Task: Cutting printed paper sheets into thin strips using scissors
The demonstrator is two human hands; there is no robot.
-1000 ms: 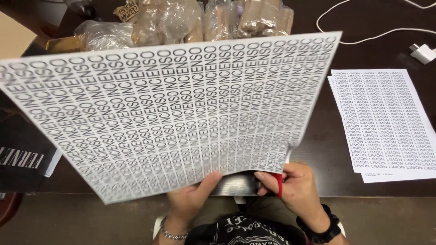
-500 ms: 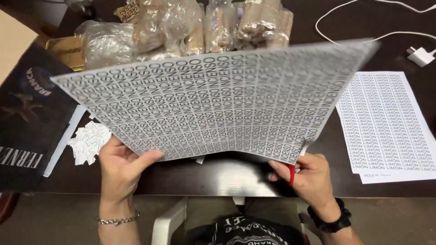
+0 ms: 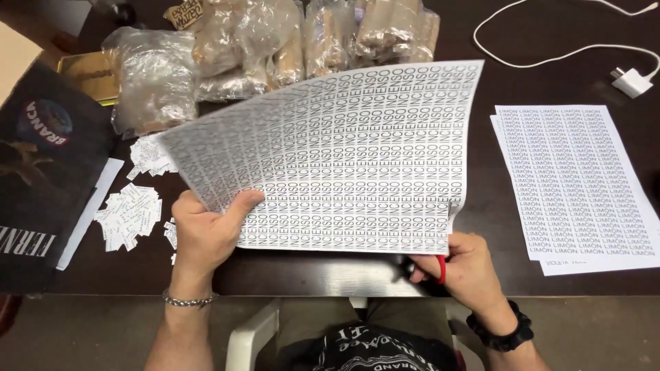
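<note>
A person at a dark table (image 3: 564, 41) held a large printed label sheet (image 3: 344, 158) raised and curling above the tabletop, the left hand (image 3: 206, 230) pinching its lower left edge with the thumb on top. The right hand (image 3: 464, 264) was closed around red-handled scissors (image 3: 430, 269) at the sheet's lower right corner, the blades hidden beneath the paper. Held by one edge only, the sheet looked liable to sag or buckle, which could send a cut crookedly across the printed rows. Small cut paper slips (image 3: 130, 213) lay near the left wrist, where a sweep of the sheet might scatter them. Another printed sheet (image 3: 577, 185) lay flat to the right.
</note>
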